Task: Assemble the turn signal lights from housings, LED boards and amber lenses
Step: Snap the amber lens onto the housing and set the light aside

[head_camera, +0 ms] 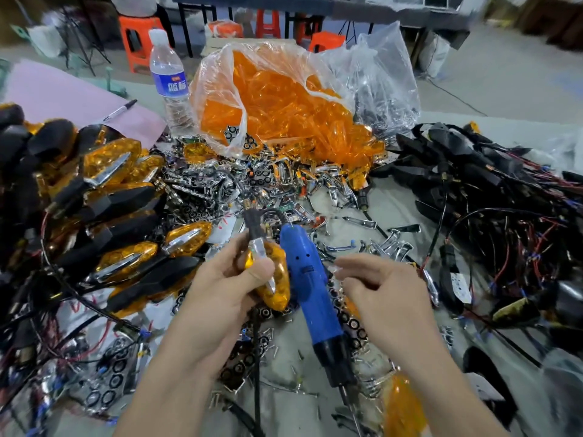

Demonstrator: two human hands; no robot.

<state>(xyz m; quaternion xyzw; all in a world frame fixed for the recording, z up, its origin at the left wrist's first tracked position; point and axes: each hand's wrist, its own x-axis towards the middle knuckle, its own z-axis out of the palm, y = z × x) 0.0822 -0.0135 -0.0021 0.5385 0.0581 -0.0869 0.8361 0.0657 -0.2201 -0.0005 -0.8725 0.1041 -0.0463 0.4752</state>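
Apparently at the fastening step, with one unit all but built. Grips a turn signal light [279,279] in the left hand [220,291], thumb across the chrome strip, amber lens already seated, black stem pointing away past the fingertips. Holds the right hand [388,288] slack and loosely curled, nothing visible in it, just beside a blue electric screwdriver [307,279] lying between both hands, apparently not touching it. Within reach: loose screws [274,345] below the left wrist, finished lights [120,197] heaped outward of the left hand, a bag of amber lenses [277,99] well beyond both, wired black housings [473,171] outward of the right. Next, probably: take up the driver with the right hand, turn the light's back upward, and set the bit squarely on the screw hole. Cannot tell whether a screw is in place yet.
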